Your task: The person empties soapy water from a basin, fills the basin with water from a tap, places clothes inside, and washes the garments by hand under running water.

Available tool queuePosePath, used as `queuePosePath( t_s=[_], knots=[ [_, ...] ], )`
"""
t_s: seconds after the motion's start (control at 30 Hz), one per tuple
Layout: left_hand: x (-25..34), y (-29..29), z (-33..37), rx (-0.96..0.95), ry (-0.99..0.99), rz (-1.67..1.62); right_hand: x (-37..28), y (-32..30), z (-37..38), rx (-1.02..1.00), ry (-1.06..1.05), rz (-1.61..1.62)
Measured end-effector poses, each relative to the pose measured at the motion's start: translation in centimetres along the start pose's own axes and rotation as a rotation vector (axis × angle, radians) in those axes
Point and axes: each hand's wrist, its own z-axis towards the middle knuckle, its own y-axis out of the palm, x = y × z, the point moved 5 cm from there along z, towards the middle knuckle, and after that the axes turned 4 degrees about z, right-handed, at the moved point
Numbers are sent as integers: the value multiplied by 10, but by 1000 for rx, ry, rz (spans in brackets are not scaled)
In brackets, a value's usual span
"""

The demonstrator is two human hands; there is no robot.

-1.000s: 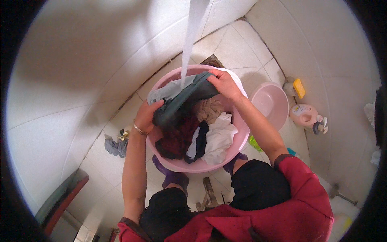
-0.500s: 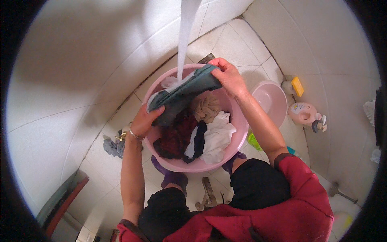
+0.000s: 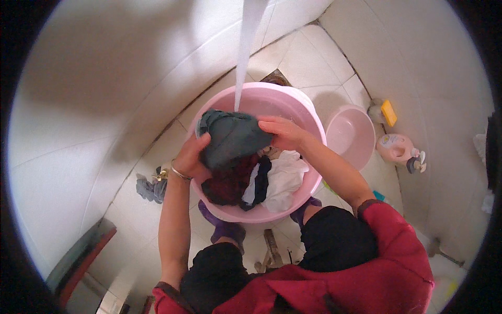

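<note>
A dark grey-green piece of clothing (image 3: 234, 138) is bunched up between my two hands over a large pink basin (image 3: 285, 99). My left hand (image 3: 191, 156) grips its left side, thumb on top. My right hand (image 3: 282, 132) holds the right end, fingers pressed on the cloth. A stream of water (image 3: 243, 68) falls from above to the cloth's far edge. Nearer to me in the basin lie a dark red garment (image 3: 224, 189), a black-and-white piece (image 3: 257, 184) and a white garment (image 3: 286, 180). The grey-green cloth mostly covers a beige one.
A smaller pink basin (image 3: 361, 137) stands on the right, beside a pink pump bottle (image 3: 393, 148) and a yellow block-shaped object (image 3: 388, 113). Grey cloth (image 3: 150, 190) lies on the tiled floor at left. A floor drain (image 3: 276, 77) lies behind the large basin. Walls close in on both sides.
The grey-green cloth, stretched out and tilted before, is now gathered. My right hand has come down and left toward my left hand. Water shows in the basin's far part.
</note>
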Motion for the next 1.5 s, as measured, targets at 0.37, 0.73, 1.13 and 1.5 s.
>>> queuePosePath(
  t_s=[0.37, 0.73, 1.13, 1.5],
  knots=[
    [-27, -49, -4, 58, -360, 601, -45, -25, 1, 349, -342, 18],
    [-90, -107, 70, 542, -34, 623, 55, -110, 83, 145, -19, -1606],
    [-96, -73, 68, 411, -128, -241, 46, -3, 52, 322, -673, -1655],
    [-56, -63, 2, 281, 105, 1651, -44, -69, -28, 928, -825, -1017]
  ],
)
